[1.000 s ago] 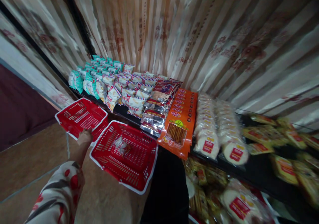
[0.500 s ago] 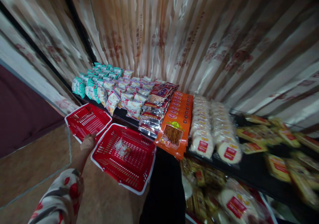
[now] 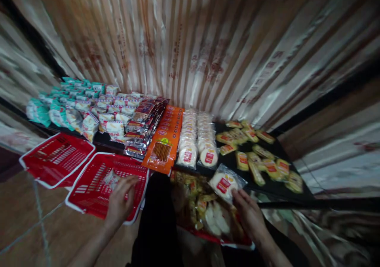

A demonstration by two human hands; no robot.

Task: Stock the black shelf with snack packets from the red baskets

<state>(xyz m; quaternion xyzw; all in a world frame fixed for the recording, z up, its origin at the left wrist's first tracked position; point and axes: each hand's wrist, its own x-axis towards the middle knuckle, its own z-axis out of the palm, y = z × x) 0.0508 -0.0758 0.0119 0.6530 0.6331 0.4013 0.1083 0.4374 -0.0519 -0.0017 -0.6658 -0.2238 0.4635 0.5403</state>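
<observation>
My right hand grips the lower right edge of a clear packet of round white crackers with a red label. It holds the packet above a red basket filled with yellow-wrapped snacks and more white crackers. My left hand hovers over the middle red basket, its fingers loosely bent, with a gap to the thumb and nothing seen in it. A small white snack packet lies in that basket, partly behind the hand. Two rows of similar cracker packets stand on the black shelf.
Left along the shelf are orange stick-snack bags, stacked dark red packets, white bags and teal bags. Yellow packets lie scattered at the right. Another red basket sits far left. Behind hangs a striped curtain.
My left hand has left the rim of the far-left basket and moved right, over the middle one. My right hand has raised the cracker packet toward the shelf edge. The view has turned right.
</observation>
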